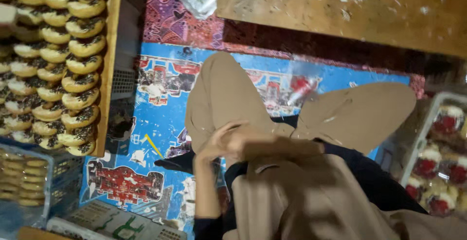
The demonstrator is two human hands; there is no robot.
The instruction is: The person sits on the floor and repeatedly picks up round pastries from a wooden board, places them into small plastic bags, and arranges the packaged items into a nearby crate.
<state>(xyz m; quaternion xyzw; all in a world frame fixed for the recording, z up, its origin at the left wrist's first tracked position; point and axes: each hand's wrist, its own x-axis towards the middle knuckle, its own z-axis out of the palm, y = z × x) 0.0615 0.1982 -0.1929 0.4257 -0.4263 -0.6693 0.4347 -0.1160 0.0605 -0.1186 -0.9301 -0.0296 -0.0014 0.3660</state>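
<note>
Since the person sits cross-legged on the blue car-print mat (160,123), both hands end up together over the lap, empty as far as I can see. The left hand (219,145) has its fingers curled loosely inward; the right hand (258,145) is blurred, so I can't tell how its fingers sit. The chocolate-sprinkled doughnuts (78,74) lie in overlapping rows on a wooden tray (113,50) just left, probably for easy reach. Red-topped packed pastries (438,162) sit in a basket on the right, a wooden board (340,11) ahead.

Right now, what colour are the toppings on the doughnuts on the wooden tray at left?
Dark, chocolate-like sprinkles on pale golden doughnuts; the head view shows them.
</note>
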